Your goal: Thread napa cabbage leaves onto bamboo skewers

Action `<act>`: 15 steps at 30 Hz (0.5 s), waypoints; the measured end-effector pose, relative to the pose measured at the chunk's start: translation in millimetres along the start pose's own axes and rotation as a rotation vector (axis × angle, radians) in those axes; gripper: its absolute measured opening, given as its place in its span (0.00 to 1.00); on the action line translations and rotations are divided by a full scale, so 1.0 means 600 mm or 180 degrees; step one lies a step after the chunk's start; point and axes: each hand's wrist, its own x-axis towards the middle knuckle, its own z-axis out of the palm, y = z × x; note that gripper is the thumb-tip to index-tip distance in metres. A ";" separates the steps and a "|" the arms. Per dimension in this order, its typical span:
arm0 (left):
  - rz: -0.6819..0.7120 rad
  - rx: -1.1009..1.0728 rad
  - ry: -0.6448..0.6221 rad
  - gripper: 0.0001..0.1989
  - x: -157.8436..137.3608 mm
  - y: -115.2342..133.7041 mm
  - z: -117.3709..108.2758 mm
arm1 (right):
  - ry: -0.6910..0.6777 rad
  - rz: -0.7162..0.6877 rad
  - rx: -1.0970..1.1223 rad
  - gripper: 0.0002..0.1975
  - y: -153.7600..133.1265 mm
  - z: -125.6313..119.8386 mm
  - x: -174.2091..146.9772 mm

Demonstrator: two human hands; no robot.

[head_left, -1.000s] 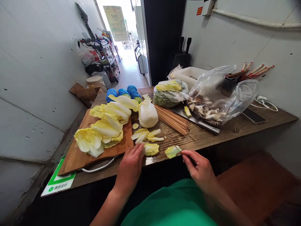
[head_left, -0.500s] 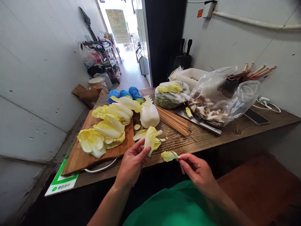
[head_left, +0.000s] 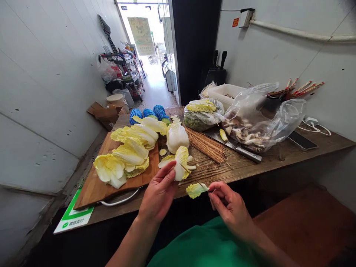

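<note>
My left hand (head_left: 160,191) is closed, pinching a pale yellow-white napa cabbage leaf (head_left: 183,161) between thumb and fingers. My right hand (head_left: 229,207) grips a thin wooden skewer (head_left: 193,175) near its lower end. A smaller cabbage leaf piece (head_left: 196,190) is threaded on that skewer, close to my right fingertips. The skewer's far end lies against the held leaf; whether it pierces it I cannot tell. Behind the hands stands a cabbage head (head_left: 177,138). More cabbage leaves (head_left: 130,152) lie on the wooden cutting board (head_left: 91,189) at left.
A bundle of skewers (head_left: 207,145) lies on the wooden table beside a knife (head_left: 247,152). At right are a plastic bag of mushrooms (head_left: 247,131) and a phone (head_left: 302,140). A bag of greens (head_left: 198,118) and blue-netted vegetables (head_left: 150,112) are at the back.
The skewer in my right hand has moved left and its far end now reaches the leaf in my left hand. The left hand's fingers have shifted up along that leaf.
</note>
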 end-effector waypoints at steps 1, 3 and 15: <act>-0.0030 -0.0094 0.0037 0.14 0.001 -0.003 -0.001 | -0.0030 0.0020 -0.0001 0.09 0.000 0.001 -0.002; -0.0215 -0.0234 0.0070 0.18 0.001 -0.008 -0.002 | -0.0065 0.0067 0.0009 0.09 -0.001 0.003 -0.006; -0.0445 -0.0766 0.0314 0.07 -0.007 -0.029 0.015 | -0.0445 0.0243 0.0472 0.20 -0.004 0.001 -0.023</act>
